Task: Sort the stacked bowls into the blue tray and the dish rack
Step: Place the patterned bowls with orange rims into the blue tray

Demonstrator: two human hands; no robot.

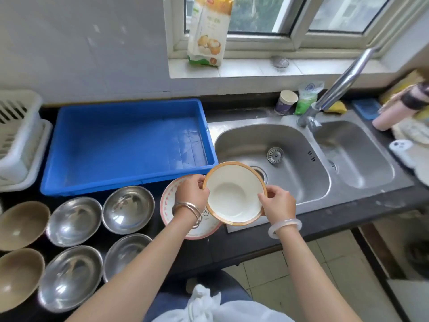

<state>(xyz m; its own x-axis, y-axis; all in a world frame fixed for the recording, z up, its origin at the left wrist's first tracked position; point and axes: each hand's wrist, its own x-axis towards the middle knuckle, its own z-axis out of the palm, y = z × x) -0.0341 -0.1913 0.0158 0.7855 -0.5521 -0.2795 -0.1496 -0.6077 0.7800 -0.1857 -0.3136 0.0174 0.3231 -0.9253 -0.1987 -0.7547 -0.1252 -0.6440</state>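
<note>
Tray sits betw. dish rack on L & sink on R, w/ bowls in front.

One wide-angle head view looks forward and steeply down on the counter from close above. Left hand and right hand, gripping a bowl, sit at the centre; tray centre left, sink right, window along the top.

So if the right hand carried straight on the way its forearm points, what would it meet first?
The right hand grips the orange-rimmed white bowl; beyond that, the line runs over the left sink basin, towards its drain strainer. Height above the basin is unclear.
</note>
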